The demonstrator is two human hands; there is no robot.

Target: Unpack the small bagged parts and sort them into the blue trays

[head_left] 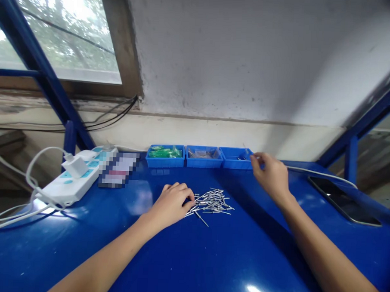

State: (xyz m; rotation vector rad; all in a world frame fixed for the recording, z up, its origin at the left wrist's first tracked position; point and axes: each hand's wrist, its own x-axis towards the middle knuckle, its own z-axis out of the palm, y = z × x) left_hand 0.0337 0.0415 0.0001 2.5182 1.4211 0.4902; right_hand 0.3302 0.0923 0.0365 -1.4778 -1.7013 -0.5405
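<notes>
In the head view, a blue table (177, 265) is seen with a pile of thin metal sticks (215, 203) on it. The pile is spread near the middle of the table, and one stick is seen poking out toward the front.

The left hand (176, 201) is placed at the left edge of the pile. Its fingers are curled down and its thumb is bent by the sticks. It cannot be told if any stick is gripped.

The right hand (273, 173) is held out at the right end of the right blue box (236, 165). Its thumb and fingers are bent close together, but it cannot be told if anything is pinched there. A few small thin bits (242, 158) can be seen inside that box.

Two more boxes are lined up beside it. Small things, too blurry to name, are kept in the middle blue box (203, 163). Green things (165, 152) are kept in the left blue box (165, 163).

A white power strip (66, 194) is set on the left, with a white plug (75, 166) pushed in. A dark phone (344, 202) is laid on the right.
</notes>
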